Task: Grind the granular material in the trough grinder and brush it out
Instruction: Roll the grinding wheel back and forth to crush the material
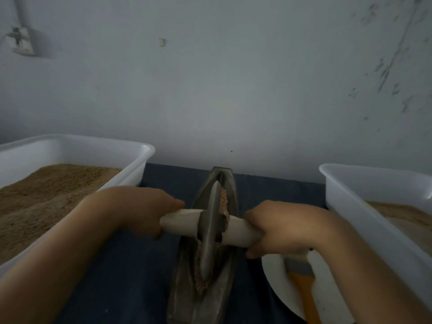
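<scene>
A dark metal trough grinder [228, 183] lies lengthwise on the table in front of me. Its grey grinding wheel [210, 228] stands on edge in the groove, with brown granular material [223, 199] packed along its right side and beneath it. A pale wooden axle [236, 228] runs through the wheel. My left hand [142, 209] grips the axle's left end, and my right hand [280, 228] grips its right end. A brush with an orange handle [304, 291] lies on a white plate [278, 284] under my right wrist.
A white tub [77, 146] heaped with coarse brown granules stands at the left. Another white tub [346, 195] holding finer pale powder stands at the right. A dark blue cloth [131, 272] covers the table, and a pale wall rises close behind.
</scene>
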{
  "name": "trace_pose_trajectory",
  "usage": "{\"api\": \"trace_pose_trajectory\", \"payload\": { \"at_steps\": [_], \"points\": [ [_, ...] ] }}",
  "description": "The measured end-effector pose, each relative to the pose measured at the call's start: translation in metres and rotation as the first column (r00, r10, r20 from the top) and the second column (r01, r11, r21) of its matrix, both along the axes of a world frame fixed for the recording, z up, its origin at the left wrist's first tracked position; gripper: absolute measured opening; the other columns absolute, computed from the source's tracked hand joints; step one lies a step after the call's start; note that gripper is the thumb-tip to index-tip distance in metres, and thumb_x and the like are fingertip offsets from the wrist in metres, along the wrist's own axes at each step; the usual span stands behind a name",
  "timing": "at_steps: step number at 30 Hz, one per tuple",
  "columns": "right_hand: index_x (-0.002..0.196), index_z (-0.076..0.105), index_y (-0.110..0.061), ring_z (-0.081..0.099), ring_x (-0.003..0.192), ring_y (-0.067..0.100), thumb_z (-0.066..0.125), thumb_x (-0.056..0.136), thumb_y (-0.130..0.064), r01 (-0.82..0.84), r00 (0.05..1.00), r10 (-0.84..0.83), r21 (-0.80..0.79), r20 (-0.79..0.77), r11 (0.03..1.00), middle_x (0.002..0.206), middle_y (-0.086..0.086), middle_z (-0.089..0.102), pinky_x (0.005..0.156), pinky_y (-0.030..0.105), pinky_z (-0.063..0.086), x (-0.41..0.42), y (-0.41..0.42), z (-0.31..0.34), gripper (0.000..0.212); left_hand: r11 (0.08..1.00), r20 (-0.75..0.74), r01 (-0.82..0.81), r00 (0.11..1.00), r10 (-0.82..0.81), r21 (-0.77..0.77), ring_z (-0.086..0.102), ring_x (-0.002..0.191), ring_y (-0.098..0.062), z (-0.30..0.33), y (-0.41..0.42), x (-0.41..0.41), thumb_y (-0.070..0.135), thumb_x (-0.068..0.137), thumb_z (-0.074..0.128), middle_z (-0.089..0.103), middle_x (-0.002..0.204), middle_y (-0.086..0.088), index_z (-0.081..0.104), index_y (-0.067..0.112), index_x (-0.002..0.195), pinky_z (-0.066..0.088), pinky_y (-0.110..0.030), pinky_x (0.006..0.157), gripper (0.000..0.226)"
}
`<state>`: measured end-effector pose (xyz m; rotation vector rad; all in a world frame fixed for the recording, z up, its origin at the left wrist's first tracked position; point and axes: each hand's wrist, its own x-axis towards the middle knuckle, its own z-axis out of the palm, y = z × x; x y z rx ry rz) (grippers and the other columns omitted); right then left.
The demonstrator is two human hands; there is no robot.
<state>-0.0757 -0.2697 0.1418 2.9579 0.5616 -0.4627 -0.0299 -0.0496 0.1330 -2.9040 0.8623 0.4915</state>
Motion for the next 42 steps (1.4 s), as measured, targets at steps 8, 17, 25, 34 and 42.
{"api": "trace_pose_trajectory", "payload": {
  "at_steps": [8,17,25,34,42],
  "points": [
    [0.115,0.058,-0.011,0.057,0.089,0.017,0.062,0.088,-0.033,0.079,0.994,-0.085,0.076,0.068,0.994,0.107,0.006,0.061,0.056,0.019,0.036,0.022,-0.003,-0.012,0.035,0.997,0.147,-0.08,0.986,0.082,-0.016,0.051,0.108,-0.016,-0.015,-0.009,0.017,0.017,0.089,0.058,0.052,0.121,-0.001,0.038,0.023,0.118,0.041,-0.03,0.092,0.036],
    [0.109,0.05,-0.01,0.051,0.1,0.024,0.055,0.087,-0.015,0.06,0.815,-0.131,0.143,0.565,0.988,0.11,0.008,0.056,0.068,0.029,0.026,0.057,-0.012,-0.052,0.023,0.963,0.635,-0.076,0.738,0.228,-0.257,0.046,0.107,-0.019,-0.06,-0.021,0.047,0.013,0.084,0.059,0.047,0.116,0.003,0.036,0.024,0.115,0.033,-0.033,0.094,0.041],
    [0.114,0.047,-0.01,0.051,0.104,0.025,0.054,0.091,-0.019,0.045,0.906,-0.073,0.077,0.417,0.996,0.114,0.009,0.054,0.07,0.028,0.026,0.046,-0.009,-0.042,0.026,0.988,0.474,-0.086,0.87,0.139,-0.132,0.05,0.114,-0.019,-0.041,-0.014,0.038,0.02,0.089,0.055,0.05,0.124,0.001,0.035,0.022,0.125,0.038,-0.035,0.095,0.041],
    [0.111,0.054,-0.012,0.05,0.084,0.013,0.059,0.089,-0.038,-0.008,1.0,0.009,0.014,-0.029,1.0,0.096,0.001,0.054,0.057,0.019,0.035,0.001,0.0,-0.004,0.035,0.999,-0.01,0.018,1.0,-0.017,0.045,0.047,0.085,-0.006,0.0,0.002,-0.001,0.02,0.087,0.06,0.046,0.087,0.015,0.035,0.032,0.095,0.035,-0.021,0.077,0.029],
    [0.116,0.055,-0.011,0.055,0.092,0.017,0.06,0.089,-0.033,0.1,0.995,-0.1,0.087,-0.006,0.991,0.11,0.007,0.058,0.067,0.025,0.04,0.023,-0.004,-0.012,0.035,0.996,0.191,-0.03,0.981,0.045,-0.08,0.049,0.098,-0.014,-0.023,-0.003,0.022,0.019,0.089,0.057,0.05,0.105,0.004,0.029,0.03,0.1,0.038,-0.028,0.084,0.032]
  ]
}}
